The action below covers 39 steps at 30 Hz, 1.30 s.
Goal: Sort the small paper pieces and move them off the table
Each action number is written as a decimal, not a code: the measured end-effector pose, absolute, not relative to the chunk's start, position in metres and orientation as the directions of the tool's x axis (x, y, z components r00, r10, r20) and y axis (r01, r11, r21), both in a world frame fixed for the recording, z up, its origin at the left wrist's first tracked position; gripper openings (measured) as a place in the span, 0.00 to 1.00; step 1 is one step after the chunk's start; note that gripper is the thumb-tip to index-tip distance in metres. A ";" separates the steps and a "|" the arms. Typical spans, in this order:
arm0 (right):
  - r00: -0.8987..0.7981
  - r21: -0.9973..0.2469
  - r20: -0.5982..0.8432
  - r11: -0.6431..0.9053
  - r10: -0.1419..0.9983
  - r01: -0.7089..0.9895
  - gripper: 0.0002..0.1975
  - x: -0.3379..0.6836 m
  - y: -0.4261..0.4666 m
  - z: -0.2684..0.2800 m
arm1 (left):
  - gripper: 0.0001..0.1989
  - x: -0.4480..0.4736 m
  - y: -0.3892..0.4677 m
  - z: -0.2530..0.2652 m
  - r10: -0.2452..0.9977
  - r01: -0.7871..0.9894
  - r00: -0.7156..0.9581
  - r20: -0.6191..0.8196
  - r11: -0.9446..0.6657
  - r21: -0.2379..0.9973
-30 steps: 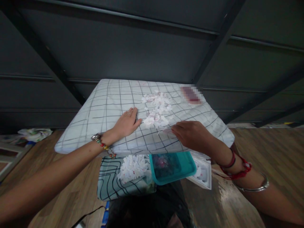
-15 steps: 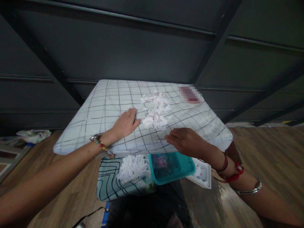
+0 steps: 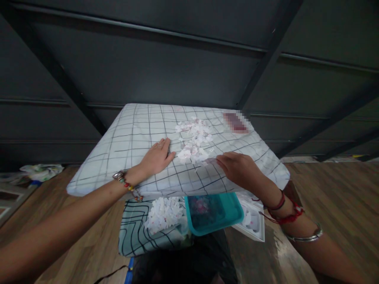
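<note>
Small white paper-like pieces (image 3: 194, 136) lie in a loose pile on the cloth-covered surface (image 3: 142, 126), which is white with dark grid lines. Flat on the cloth just left of the pile rests my left hand (image 3: 156, 157), fingers stretched out and nothing in them. At the pile's near right side, my right hand (image 3: 237, 167) is closed in a pinch. A thin pale piece (image 3: 211, 161) sticks out from its fingertips; its exact kind is too small to make out.
Below the near edge are a heap of white pieces (image 3: 164, 215) on a patterned cloth (image 3: 133, 232), a teal tray (image 3: 232, 207) and a white box (image 3: 257, 234). A blurred reddish item (image 3: 235, 122) lies at the back right. A dark panelled wall (image 3: 148, 67) stands behind.
My right hand has moved slightly away from me and to the right, and a thin pale piece now shows at its fingertips. My left hand stays flat in place.
</note>
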State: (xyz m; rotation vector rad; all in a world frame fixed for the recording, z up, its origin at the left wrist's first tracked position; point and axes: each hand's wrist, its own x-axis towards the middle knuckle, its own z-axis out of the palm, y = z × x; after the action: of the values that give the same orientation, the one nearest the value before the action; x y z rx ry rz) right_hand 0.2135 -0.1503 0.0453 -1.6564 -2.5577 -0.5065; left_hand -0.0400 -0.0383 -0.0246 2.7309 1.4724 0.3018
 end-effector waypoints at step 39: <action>-0.366 0.215 0.279 0.314 0.888 0.925 0.13 0.215 -0.128 0.044 | 0.30 -0.039 -0.041 -0.021 0.834 0.824 0.530 0.152 -0.549 0.140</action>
State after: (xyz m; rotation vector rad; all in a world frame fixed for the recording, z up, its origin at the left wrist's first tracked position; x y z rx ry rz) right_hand 0.2151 -0.1281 0.0437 -1.7025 -2.4559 -0.5177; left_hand -0.0391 -0.0413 -0.0208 2.7027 1.4657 0.3114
